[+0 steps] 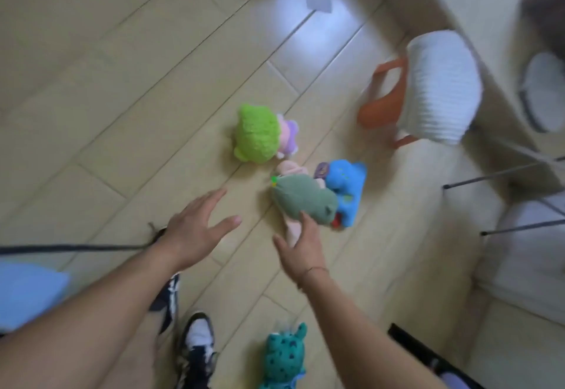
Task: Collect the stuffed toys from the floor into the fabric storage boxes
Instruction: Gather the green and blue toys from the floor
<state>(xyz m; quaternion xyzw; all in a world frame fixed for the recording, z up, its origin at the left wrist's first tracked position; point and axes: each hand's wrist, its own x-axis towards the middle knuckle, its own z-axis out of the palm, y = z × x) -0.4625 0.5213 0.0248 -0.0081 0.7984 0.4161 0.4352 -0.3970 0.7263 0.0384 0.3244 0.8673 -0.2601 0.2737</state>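
Teal toy [284, 358] cropped; frame motion-blurred

pale wood-look plank floor [122, 67] with a bright light glare [308, 31]; thin dark metal furniture legs [501, 174] at right

tiled floor [91, 83], sneakers [198, 339], dark cable [76, 248]

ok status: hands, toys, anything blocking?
Left hand open, empty. Right hand open, fingertips at dull green toy. Bright green toy, blue toy, teal toy on floor. Nothing blocking.
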